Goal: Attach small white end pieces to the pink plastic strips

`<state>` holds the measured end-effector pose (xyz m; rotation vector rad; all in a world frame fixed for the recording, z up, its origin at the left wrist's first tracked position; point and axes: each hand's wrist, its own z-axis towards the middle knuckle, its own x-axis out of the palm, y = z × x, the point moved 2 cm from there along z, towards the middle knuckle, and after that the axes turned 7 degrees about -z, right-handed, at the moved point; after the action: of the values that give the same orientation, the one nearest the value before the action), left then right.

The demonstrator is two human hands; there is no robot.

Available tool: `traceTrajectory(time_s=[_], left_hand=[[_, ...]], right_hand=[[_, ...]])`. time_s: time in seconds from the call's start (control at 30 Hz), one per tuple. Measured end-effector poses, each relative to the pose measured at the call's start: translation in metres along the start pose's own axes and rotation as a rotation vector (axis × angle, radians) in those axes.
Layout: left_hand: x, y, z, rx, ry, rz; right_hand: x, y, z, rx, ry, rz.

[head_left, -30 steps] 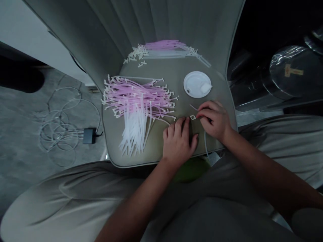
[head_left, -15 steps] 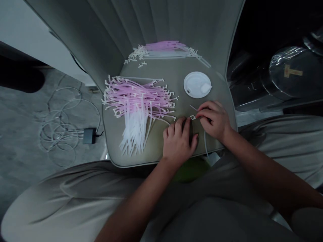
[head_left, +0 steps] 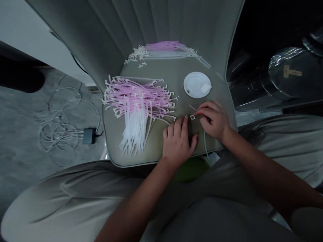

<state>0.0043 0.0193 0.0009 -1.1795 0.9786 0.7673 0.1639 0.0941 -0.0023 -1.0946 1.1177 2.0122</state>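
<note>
My left hand (head_left: 178, 139) lies palm down on the seat, fingers stretched, its index fingertip just left of a small white square piece (head_left: 192, 117). At the square's right side, the index fingertip of my right hand (head_left: 213, 119) touches it or rests very close. The fingers of my right hand are bent together. A thin pinkish tube (head_left: 193, 107) pokes out above them, and a thin whitish tube (head_left: 206, 144) runs out below toward the seat's front edge. Whether these are one piece is hidden under the hand.
Left of my hands lies a heap of pink and white tubes (head_left: 136, 101) with small white end pieces. A white plastic lid (head_left: 197, 85) sits on the chair seat (head_left: 161, 70). Loose tubes (head_left: 166, 48) and connectors (head_left: 140, 53) lie along the backrest. Cables (head_left: 60, 134) are on the floor.
My left index fingertip has drawn back slightly from the square piece. My right fingers have shifted a little over its right side. The rest looks unchanged.
</note>
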Motion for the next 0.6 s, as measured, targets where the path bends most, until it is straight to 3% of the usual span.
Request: traceTrajectory(time_s=[0.6], left_hand=[[-0.0014, -0.0011, 0.0016, -0.002, 0.026, -0.008]], right_hand=[[0.0, -0.0009, 0.0014, 0.014, -0.035, 0.017]])
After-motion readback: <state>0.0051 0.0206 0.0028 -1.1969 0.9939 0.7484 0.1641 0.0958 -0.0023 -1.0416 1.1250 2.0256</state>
